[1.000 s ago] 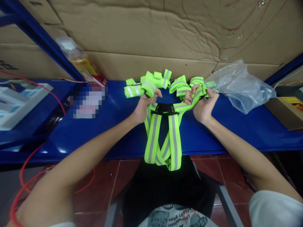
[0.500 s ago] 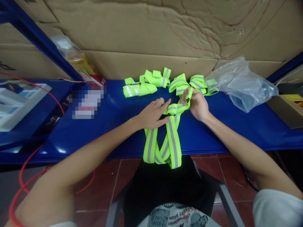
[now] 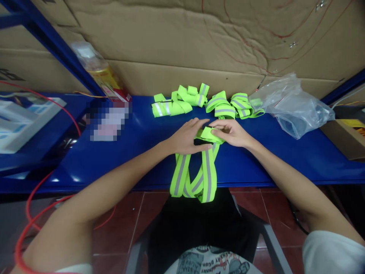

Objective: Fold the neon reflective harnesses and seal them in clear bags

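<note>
Partly under the left hand (image 3: pixel 189 137), yellow-green reflective straps (image 3: pixel 209 175).

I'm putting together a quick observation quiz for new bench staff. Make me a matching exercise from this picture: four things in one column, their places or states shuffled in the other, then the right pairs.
Things
1. right hand
2. plastic bag
3. bottle
4. crossed green straps

Places or states
A. partly yellow, at the back left
B. reaching past the front edge of the blue bench
C. pinching a fold of green strap
D. see-through and crumpled, toward the right

Right pairs
1-C, 2-D, 3-A, 4-B
</note>
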A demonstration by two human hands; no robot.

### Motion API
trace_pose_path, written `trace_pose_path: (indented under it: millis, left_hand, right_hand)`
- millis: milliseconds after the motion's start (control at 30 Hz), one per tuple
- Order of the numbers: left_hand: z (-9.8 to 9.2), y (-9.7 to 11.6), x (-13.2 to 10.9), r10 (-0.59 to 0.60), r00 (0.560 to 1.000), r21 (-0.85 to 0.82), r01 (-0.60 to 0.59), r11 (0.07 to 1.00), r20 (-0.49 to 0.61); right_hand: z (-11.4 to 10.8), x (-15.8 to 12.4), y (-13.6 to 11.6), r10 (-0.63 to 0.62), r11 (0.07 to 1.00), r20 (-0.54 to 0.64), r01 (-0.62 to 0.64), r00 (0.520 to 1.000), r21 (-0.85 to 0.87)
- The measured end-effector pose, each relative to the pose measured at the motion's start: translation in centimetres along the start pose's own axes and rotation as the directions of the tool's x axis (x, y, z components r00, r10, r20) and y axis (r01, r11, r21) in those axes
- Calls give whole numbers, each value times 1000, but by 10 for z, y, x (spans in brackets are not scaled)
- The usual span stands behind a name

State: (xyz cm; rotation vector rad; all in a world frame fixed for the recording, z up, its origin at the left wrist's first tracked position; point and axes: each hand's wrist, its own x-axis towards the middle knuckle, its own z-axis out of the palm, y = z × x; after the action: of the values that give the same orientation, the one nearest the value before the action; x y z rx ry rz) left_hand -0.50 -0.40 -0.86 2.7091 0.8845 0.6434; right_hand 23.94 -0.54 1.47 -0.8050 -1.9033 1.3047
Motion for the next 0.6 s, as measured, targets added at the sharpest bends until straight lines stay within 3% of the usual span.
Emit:
trace_pose_path:
  millis: [133,300,433,500,600]
  left_hand:
    - [-4,0,1,-128,979,-261,83,962,-158]
    - [-14,1,6,-102,983,-354,42,934,-151]
    - [-32,-15,8,-159,968,-434,60,899,-194]
    - [-42,-26,7,-222,965,-448,138,883,-140]
    - [-53,-37,5,-304,948,-504,310,806,98]
  right_hand:
    - [1,1,10,14,998,-48,-17,999,-57]
    - [4,1,10,2,988,-124,-21,992,-151]
    - [1,2,6,-27,984,-127,5,992,-176]
    - [-2,3,8,-24,989,-84,12,996,-148]
    - [-5,3,11,-8,994,-1,8,1000,-113]
